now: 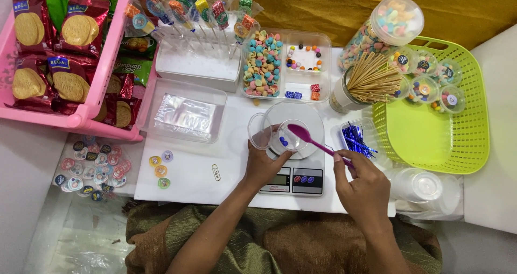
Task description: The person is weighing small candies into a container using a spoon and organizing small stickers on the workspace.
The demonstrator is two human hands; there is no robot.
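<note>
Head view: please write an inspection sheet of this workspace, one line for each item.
Surface: white table top, crowded along the back.
Job's things: small clear cup with its hinged lid open, on a kitchen scale; a few candies inside; purple spoon tip over the cup.
Clutter: divided candy tray, candy jar, wooden sticks, blue twist ties, round stickers, lollipops.
Grippers: left hand holds the cup; right hand holds the spoon handle.
Cables: nothing seen.
Surroundings: pink biscuit rack, green basket with filled cups, yellow cloth behind.
</note>
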